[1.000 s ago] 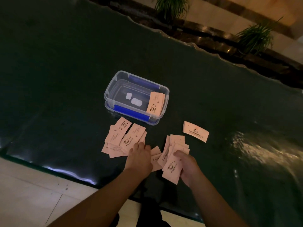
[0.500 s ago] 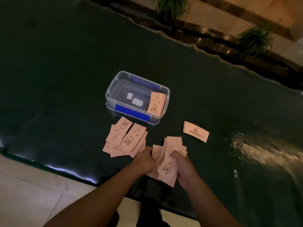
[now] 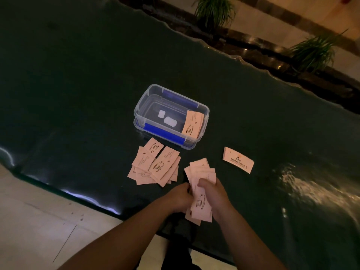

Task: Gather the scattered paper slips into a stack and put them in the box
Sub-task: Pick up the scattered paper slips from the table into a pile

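Note:
Both hands hold one fanned bundle of pink paper slips just above the table's near edge. My right hand grips it from the right with the thumb on top. My left hand closes on its left edge. A loose pile of several pink slips lies on the table to the left of the bundle. A single slip lies apart to the right. The clear plastic box with blue clips stands behind the pile, with slips leaning inside its right end.
The dark glossy table runs far to the left and right. Its near edge borders a pale tiled floor. Two potted plants stand on a ledge beyond the far edge. Two small white patches show on the box's bottom.
My left hand left the slips on the table and came over to the bundle in my right hand. The slips between the hands are now gathered into that bundle, lifted nearer to me.

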### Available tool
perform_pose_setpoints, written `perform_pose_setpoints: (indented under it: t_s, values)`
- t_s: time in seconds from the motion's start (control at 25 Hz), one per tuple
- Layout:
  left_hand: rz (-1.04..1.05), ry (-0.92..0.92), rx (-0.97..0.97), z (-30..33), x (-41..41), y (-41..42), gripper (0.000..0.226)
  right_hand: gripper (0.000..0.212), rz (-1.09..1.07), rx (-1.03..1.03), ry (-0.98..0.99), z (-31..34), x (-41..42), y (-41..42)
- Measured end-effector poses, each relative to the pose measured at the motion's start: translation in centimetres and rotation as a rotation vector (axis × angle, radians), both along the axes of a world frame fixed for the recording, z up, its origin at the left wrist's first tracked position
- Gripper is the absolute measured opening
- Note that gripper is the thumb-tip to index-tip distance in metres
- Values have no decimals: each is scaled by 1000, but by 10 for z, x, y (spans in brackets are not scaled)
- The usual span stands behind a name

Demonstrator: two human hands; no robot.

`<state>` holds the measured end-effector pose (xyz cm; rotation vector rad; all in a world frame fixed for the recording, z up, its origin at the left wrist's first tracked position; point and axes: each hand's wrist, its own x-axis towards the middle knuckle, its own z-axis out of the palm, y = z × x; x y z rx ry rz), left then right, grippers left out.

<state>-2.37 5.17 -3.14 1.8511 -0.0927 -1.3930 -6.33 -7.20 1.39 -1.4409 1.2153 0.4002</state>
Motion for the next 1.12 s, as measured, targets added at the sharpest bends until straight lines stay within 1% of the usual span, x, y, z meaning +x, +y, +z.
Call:
perform_pose_setpoints:
  t_s: [0.08,0.2,0.24,0.28,0.32,0.36,0.44,0.48,0.52,0.56,0.64,0.72,0.8,0.92,1.12]
  values:
    - [24,-11,-20,-1,0,2,21,54,15,-6,-5,0,4,2]
    - [104,-65,-57,6,5,5,18,67,8,-14,-68,-2,9,2]
    - [125,-92,-71,8,7,8,17,71,-8,0,-87,-3,10,1]
    - [145,-122,-88,13,10,12,19,69,-37,35,-98,-4,12,0]
    - [154,-191,-83,17,13,17,21,60,-77,99,-107,-4,14,0]
    - [142,-324,-46,19,16,24,23,48,-120,174,-119,-4,15,2]
    - [50,-674,152,17,26,39,37,27,-195,277,-132,-1,19,9]
    - [10,-778,266,16,31,47,48,22,-212,298,-126,-2,21,14]
    - [-13,-787,355,14,35,53,57,20,-217,319,-125,-3,24,20]
    - [-34,-760,403,13,39,57,61,21,-211,322,-125,-5,26,26]
    - [-86,-722,395,12,39,59,59,28,-204,306,-122,-11,31,35]
    - [-162,-747,377,11,36,56,55,35,-206,293,-116,-16,34,39]
    - [-174,-768,357,11,34,54,50,39,-191,272,-119,-18,36,39]
    - [-149,-764,266,10,32,49,38,39,-161,234,-109,-19,38,35]
    - [57,-645,106,4,25,43,29,42,-90,170,-88,-21,37,31]
